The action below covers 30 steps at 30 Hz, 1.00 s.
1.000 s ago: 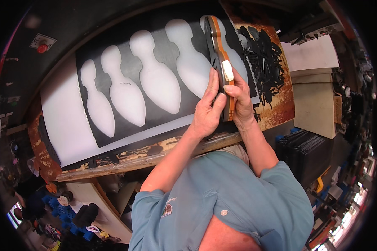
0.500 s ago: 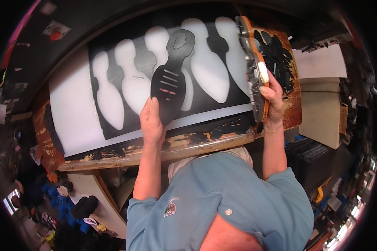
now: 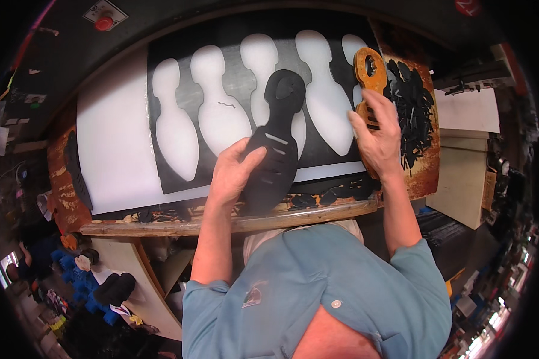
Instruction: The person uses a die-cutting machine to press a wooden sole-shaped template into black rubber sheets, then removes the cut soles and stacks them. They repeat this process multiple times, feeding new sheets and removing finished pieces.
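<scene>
My left hand grips a black sole-shaped cutout, with its thumb on the upper face. The cutout is tilted and has several slots and a rounded outline cut in its narrower end. It hangs over a black sheet with several sole-shaped openings that show white beneath. My right hand is spread over an orange cutting die lying at the sheet's right side. Its fingertips overlap the die's middle; whether they touch it I cannot tell. The hand covers part of the die's lower end.
A white board lies under the sheet and sticks out at the left. Black scraps are heaped right of the die, with others along the wooden front edge. A red button is on the machine at the far left.
The cutting die has gone from upright in my right hand to lying flat, and that hand's fingers have opened. My left hand has moved the sole cutout right and nearer to me.
</scene>
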### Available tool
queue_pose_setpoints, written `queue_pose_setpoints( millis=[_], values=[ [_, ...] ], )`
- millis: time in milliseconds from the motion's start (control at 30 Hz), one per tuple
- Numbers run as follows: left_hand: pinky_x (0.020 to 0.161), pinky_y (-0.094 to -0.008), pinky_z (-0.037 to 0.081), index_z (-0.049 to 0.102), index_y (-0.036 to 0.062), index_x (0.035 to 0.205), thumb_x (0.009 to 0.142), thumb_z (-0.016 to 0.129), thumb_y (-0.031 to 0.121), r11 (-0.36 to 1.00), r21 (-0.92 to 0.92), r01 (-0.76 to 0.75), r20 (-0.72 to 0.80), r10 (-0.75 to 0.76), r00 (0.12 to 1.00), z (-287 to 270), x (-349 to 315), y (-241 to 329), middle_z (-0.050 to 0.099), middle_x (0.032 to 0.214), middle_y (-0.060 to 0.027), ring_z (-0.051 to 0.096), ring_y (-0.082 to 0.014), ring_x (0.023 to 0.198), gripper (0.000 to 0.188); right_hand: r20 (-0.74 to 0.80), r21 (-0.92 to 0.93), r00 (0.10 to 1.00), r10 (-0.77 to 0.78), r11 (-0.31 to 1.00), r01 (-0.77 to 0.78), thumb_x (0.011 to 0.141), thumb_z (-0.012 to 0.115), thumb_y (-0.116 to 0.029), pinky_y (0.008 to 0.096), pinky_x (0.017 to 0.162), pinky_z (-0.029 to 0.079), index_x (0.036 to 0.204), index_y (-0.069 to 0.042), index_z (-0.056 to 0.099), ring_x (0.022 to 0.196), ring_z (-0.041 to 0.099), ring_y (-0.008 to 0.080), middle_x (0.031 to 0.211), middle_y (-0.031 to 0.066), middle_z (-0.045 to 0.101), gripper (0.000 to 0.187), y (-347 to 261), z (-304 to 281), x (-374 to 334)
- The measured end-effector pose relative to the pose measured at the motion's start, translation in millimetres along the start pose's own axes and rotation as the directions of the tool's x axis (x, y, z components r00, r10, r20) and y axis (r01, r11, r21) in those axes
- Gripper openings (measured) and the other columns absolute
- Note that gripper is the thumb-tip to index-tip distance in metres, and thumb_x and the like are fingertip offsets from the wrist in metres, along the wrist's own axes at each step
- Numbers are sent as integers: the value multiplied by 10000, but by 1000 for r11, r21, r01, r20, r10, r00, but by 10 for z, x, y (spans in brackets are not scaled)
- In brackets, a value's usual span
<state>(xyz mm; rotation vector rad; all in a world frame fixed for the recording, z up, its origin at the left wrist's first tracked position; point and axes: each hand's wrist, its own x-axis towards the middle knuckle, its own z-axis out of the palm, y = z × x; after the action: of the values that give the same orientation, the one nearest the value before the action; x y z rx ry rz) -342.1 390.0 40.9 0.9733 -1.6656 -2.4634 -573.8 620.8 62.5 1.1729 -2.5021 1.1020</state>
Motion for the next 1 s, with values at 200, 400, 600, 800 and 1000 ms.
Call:
queue_pose_setpoints(
  millis=[200,400,600,800,1000],
  values=[
    [1184,-373,419,695,-76,1347,951,678,125,960,82,-268,240,242,940,-14,287,72,484,1663,-199,520,-222,1429,444,341,254,930,-138,966,50,940,825,-237,428,1174,472,1373,27,688,1361,610,360,1448,212,652,525,-359,676,345],
    [1117,-321,470,657,-73,1425,891,630,152,971,-164,-175,287,216,933,37,457,22,691,1394,-119,649,-179,1237,580,239,354,969,-61,935,-28,955,794,-262,453,1152,490,1271,-14,767,1341,628,370,1331,193,740,402,-324,919,260],
    [1005,-288,545,660,-48,1304,1055,618,98,918,-397,-7,385,173,907,-40,466,-73,755,1258,-113,705,-139,1114,291,246,392,943,222,868,-306,1021,748,-251,359,917,558,1148,17,772,1055,719,206,1035,118,779,298,-334,1038,284],
    [875,-301,620,652,1,1306,1130,584,178,846,-533,-24,290,209,934,-130,327,-104,761,1172,-102,754,-161,994,259,158,852,864,478,377,-364,1108,669,-276,290,844,530,1032,-80,769,886,651,98,971,-1,740,233,-56,921,420],
    [868,-296,610,684,8,1255,1129,596,174,876,-462,-135,188,246,951,-469,146,62,765,1139,-81,737,-137,989,226,-255,-33,918,303,946,-321,1096,665,-309,339,1059,495,1402,33,642,1145,664,224,1273,133,720,459,633,-92,531]
  ],
)
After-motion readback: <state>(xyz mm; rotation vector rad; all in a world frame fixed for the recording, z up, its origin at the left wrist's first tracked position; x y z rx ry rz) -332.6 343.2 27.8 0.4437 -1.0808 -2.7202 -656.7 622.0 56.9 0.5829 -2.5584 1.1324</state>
